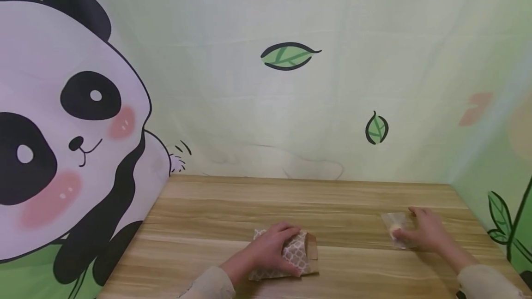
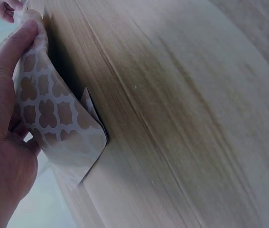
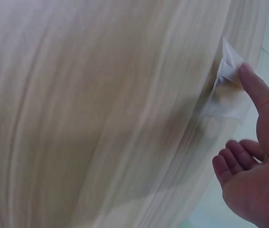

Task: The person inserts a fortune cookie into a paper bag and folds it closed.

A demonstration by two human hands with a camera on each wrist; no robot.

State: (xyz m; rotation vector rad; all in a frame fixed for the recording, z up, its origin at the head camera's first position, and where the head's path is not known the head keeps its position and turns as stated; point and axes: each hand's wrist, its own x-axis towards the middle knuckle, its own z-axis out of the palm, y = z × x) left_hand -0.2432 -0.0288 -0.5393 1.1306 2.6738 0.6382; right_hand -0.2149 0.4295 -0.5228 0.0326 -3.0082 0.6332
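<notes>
A brown paper bag with a white lattice print lies under my left hand, its folded opening facing right. In the left wrist view, the left thumb presses along the bag's printed side, with the other fingers behind it. My right hand is farther right, holding a small clear plastic packet with something pale beige inside. The right wrist view shows the thumb on the packet; the other visible fingers are curled below it.
Both hands work over a wood-grain table. Behind it hangs a pale green backdrop with a large cartoon panda on the left and printed leaves. The table's far edge meets the backdrop.
</notes>
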